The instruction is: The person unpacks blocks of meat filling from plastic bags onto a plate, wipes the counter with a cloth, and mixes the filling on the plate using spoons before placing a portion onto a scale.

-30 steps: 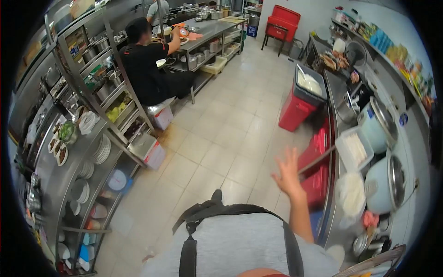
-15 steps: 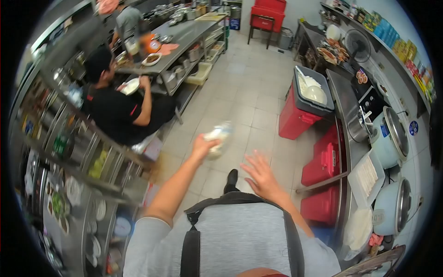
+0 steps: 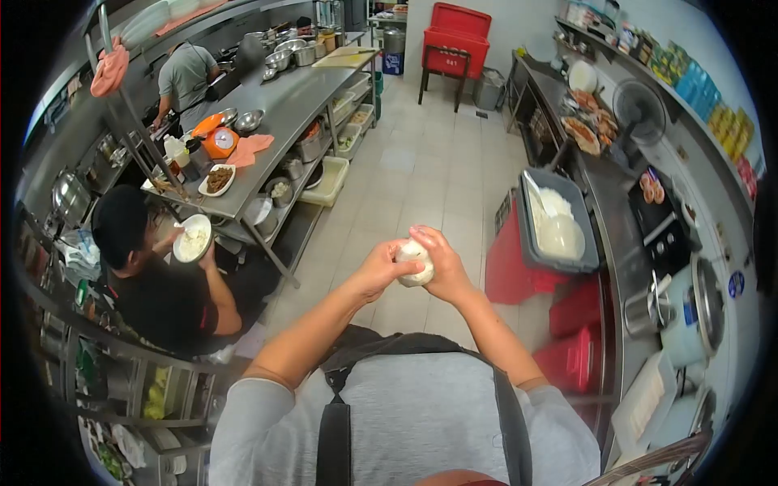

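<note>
A small clear plastic bag of white, rice-like food [image 3: 416,266] is pressed into a round bundle in front of my chest. My left hand [image 3: 378,272] grips it from the left, thumb across its front. On the opposite side, my right hand [image 3: 448,271] wraps round it, fingers curled over the top. Both hands are closed on the bag above the tiled floor, and their palms hide part of it.
At left, a seated co-worker [image 3: 154,275] holds a bowl of white food [image 3: 193,239] beside a steel table [image 3: 304,85]. On the right, a grey tub [image 3: 596,257] holds white food and a scoop, next to a steel counter [image 3: 604,198]. Another person [image 3: 185,77] stands farther back.
My right hand has gone from open and apart to closed round the bag. The bag is now held by both hands at the centre. My view has moved forward.
</note>
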Demonstrator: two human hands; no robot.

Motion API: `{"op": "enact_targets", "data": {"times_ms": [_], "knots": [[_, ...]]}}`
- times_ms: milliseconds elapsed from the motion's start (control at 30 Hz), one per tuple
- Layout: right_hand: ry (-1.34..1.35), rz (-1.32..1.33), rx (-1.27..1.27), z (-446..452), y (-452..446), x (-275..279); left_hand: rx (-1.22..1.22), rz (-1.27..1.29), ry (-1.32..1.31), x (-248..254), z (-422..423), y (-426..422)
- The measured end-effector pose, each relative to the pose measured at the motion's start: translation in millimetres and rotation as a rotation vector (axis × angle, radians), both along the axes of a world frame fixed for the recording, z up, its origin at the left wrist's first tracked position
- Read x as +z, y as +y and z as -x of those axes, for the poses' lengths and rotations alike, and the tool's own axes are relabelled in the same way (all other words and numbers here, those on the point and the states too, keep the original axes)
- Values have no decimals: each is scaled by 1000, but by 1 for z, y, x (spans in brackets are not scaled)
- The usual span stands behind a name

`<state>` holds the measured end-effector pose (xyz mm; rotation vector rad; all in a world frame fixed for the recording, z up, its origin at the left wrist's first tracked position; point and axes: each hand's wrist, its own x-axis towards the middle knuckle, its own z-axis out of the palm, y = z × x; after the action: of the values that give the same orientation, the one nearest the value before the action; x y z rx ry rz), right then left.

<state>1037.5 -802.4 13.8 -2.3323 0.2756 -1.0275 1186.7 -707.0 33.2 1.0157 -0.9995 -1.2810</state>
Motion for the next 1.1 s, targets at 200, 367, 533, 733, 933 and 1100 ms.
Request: {"op": "enact_targets", "data": {"times_ms": [200, 367, 533, 733, 933, 1100], "knots": [[51, -539, 91, -78, -141, 9, -46, 252, -335, -1, -96, -139], [-125, -1291, 155, -107, -238, -11, 240, 662, -1199, 13, -136, -246], [-506, -1474, 308, -109, -315, -62, -150, 667, -573, 1, -163, -371], [-917, -1659, 180, -121, -374, -43, -31, 982, -800, -15, -140, -488], [-1175, -1505, 431, -93, -505, -27, -85, 1243, -988, -30, -126, -603], [-788, -1462, 477, -104, -625, -20, 42, 919, -933, -29, -154, -736]]}}
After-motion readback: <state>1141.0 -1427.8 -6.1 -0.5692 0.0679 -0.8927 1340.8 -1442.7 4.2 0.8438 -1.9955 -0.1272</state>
